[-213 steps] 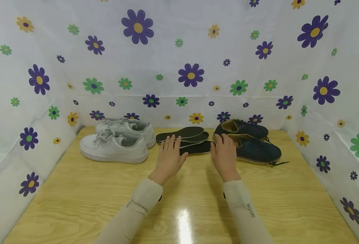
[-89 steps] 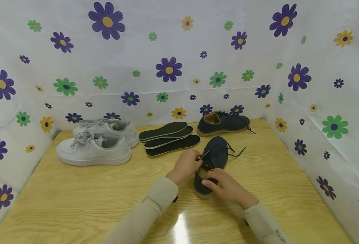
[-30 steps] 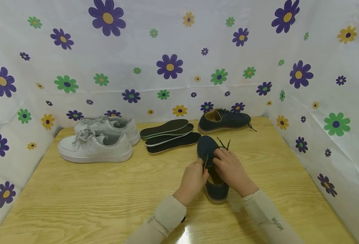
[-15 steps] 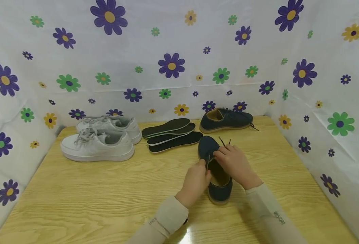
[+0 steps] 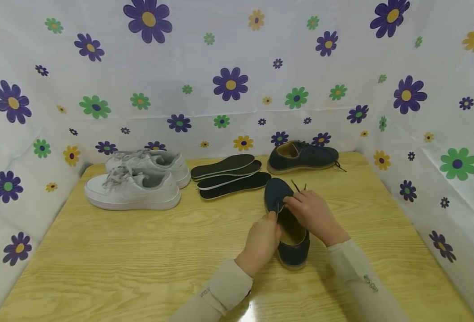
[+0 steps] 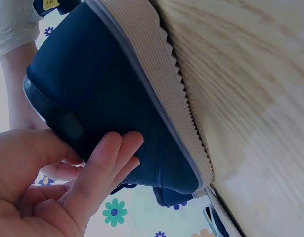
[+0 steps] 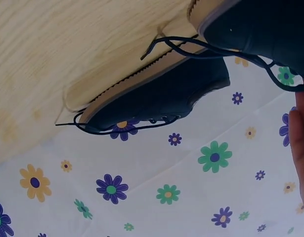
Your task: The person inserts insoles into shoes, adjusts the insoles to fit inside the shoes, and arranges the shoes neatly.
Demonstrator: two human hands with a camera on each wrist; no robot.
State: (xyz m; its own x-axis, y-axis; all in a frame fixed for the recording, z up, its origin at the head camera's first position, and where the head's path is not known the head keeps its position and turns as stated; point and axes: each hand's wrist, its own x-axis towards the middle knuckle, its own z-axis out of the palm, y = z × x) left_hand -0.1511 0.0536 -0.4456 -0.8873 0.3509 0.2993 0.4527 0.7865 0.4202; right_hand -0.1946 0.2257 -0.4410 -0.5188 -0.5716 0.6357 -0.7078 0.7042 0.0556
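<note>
A dark blue lace-up shoe (image 5: 294, 254) sits on the wooden table, heel toward me and tan-lined opening facing up. My left hand (image 5: 261, 241) pinches the left edge of its opening near the laces. In the left wrist view, the fingers (image 6: 100, 168) lie along the outside of the shoe's wall, while the thumb goes over the rim. My right hand (image 5: 314, 215) pinches the opposite edge by the eyelets. A loose dark lace (image 7: 191, 53) trails from that side. The tongue is mostly hidden behind the fingers.
The matching blue shoe (image 5: 305, 157) stands at the back right. Several dark insoles (image 5: 237, 184) lie overlapping at the back middle. A pair of white sneakers (image 5: 134, 192) stands at the left. Flowered white cloth (image 5: 196, 58) walls in the back and sides.
The near blue shoe was brought forward from its pair and turned heel toward me. Over the last second, both hands stay at its edges and its opening looks wider.
</note>
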